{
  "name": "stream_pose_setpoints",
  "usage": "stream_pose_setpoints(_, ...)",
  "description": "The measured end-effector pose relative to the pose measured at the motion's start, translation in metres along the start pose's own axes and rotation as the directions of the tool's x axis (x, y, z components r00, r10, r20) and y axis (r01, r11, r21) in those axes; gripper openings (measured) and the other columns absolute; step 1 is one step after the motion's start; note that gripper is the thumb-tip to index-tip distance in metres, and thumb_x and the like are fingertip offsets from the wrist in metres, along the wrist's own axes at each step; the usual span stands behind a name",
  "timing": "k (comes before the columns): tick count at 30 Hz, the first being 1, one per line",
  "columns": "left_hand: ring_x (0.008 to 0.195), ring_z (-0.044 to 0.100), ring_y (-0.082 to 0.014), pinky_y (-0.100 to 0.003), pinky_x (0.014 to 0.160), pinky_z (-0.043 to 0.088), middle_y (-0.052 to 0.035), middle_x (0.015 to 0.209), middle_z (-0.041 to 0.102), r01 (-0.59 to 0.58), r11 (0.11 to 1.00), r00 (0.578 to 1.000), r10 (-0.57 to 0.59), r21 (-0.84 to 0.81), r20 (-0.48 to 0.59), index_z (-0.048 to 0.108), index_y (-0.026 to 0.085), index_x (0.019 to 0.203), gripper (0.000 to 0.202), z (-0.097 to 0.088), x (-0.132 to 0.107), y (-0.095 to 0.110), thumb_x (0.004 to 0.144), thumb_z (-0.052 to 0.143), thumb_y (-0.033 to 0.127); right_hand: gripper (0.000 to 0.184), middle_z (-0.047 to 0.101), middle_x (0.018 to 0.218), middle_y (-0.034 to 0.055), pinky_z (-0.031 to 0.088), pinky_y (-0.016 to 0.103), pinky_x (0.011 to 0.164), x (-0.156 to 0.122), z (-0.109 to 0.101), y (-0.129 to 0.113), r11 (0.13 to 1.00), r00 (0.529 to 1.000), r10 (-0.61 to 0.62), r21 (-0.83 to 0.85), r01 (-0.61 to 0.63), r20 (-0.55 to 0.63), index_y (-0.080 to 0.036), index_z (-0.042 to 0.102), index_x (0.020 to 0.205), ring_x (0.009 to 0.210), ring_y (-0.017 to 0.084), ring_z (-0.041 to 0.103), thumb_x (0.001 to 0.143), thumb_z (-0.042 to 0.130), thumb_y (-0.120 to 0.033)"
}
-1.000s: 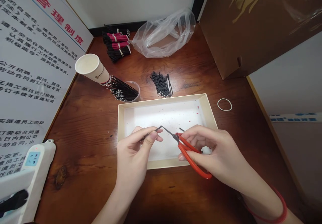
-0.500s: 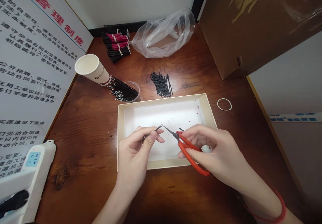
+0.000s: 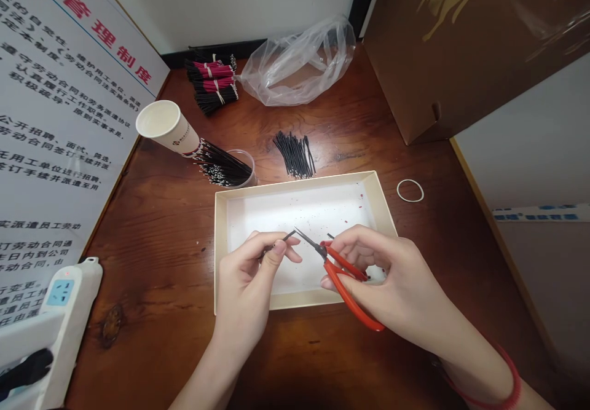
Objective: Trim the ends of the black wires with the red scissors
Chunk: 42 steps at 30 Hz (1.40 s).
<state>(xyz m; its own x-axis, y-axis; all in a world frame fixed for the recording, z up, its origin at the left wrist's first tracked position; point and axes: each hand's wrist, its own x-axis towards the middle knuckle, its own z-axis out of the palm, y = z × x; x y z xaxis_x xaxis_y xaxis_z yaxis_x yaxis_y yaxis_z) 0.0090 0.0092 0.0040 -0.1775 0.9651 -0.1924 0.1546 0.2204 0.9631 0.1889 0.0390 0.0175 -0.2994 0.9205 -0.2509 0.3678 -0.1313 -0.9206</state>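
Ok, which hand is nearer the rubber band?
Right. The right hand is below and left of the rubber band; the left hand is much farther left, over the tray.

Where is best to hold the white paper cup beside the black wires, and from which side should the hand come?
Grip the paper cup around its middle, from above on the open-mouth side. It lies tilted, narrow end at the black wires in the clear cup, so this keeps the hand off them.
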Motion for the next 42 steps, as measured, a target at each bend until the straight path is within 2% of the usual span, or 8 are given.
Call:
stream_pose_setpoints(7,0.083,0.069,-0.0153,-0.021,0.076,0.052,0.0003,0.072,0.072,-0.001,1.0,1.0,0.001,0.004,-0.003,0.073,0.022,0.071,0.024,0.0013,0.0001,-0.0004,0.092,0.064,0.028,0.021,0.058,0.06,-0.0048,0.043,0.014,0.052,-0.0025,-0.001,0.0012,0.999,0.999,0.041,0.021,-0.042,0.028,-0.016,0.063,0.074,0.054,0.004,0.05,0.071,0.082,-0.026)
stream_pose_setpoints(16,0.079,0.068,-0.0143,-0.021,0.075,0.051,0.0016,0.07,0.073,-0.003,1.0,1.0,0.003,-0.01,0.001,0.076,0.024,0.078,0.02,0.0004,-0.0002,-0.0023,0.093,0.064,0.029,0.013,0.061,0.061,-0.0049,0.042,0.011,0.05,-0.0024,-0.0028,0.001,0.998,0.998,0.045,0.047,-0.047,0.039,-0.016,0.065,0.074,0.053,0.002,0.048,0.071,0.077,-0.016)
stream_pose_setpoints(20,0.082,0.069,-0.0147,-0.022,0.076,0.05,0.0004,0.075,0.075,0.001,1.0,1.0,-0.001,-0.003,0.014,0.074,0.023,0.072,0.026,0.0005,0.0006,-0.0005,0.094,0.063,0.03,0.011,0.064,0.061,-0.0035,0.042,0.011,0.049,-0.0017,-0.0024,0.0012,0.998,0.998,0.052,0.041,-0.053,0.022,-0.016,0.064,0.072,0.052,0.003,0.05,0.072,0.075,-0.017)
stream_pose_setpoints(22,0.081,0.07,-0.0153,-0.023,0.075,0.049,-0.0002,0.073,0.075,0.012,1.0,1.0,-0.012,-0.005,0.006,0.074,0.022,0.076,0.023,0.0005,0.0009,-0.0009,0.094,0.063,0.031,0.01,0.065,0.062,-0.0029,0.043,0.012,0.049,-0.0013,-0.0021,0.0012,0.998,0.998,0.06,0.026,-0.061,0.009,-0.016,0.064,0.073,0.053,0.004,0.052,0.073,0.074,-0.018)
stream_pose_setpoints(25,0.069,0.067,-0.0141,-0.023,0.067,0.047,0.0019,0.067,0.072,0.029,0.999,0.999,-0.029,-0.033,-0.018,0.071,0.023,0.089,0.012,0.0006,0.0009,-0.0028,0.093,0.065,0.032,0.015,0.064,0.062,-0.0032,0.045,0.013,0.052,-0.0006,-0.0012,0.0006,0.998,0.998,0.058,0.014,-0.058,-0.011,-0.016,0.062,0.073,0.055,0.004,0.055,0.071,0.077,-0.019)
stream_pose_setpoints(27,0.064,0.065,-0.0128,-0.022,0.063,0.045,0.0034,0.064,0.07,0.029,0.998,0.999,-0.03,-0.057,-0.025,0.068,0.023,0.089,0.009,0.0008,0.0009,-0.0038,0.093,0.066,0.032,0.02,0.062,0.061,-0.0044,0.046,0.013,0.053,0.0001,-0.0004,0.0003,0.999,0.999,0.05,0.012,-0.05,-0.009,-0.017,0.061,0.074,0.055,0.004,0.054,0.07,0.08,-0.02)
stream_pose_setpoints(42,0.068,0.066,-0.0101,-0.019,0.068,0.046,0.0056,0.064,0.07,0.011,0.997,1.0,-0.011,-0.074,0.005,0.067,0.025,0.085,0.009,0.0017,0.0015,-0.0012,0.093,0.065,0.027,0.022,0.057,0.059,-0.0055,0.04,0.013,0.05,-0.0021,-0.0006,0.0009,0.997,0.996,0.071,0.014,-0.072,0.046,-0.016,0.062,0.075,0.053,0.003,0.048,0.071,0.082,-0.025)
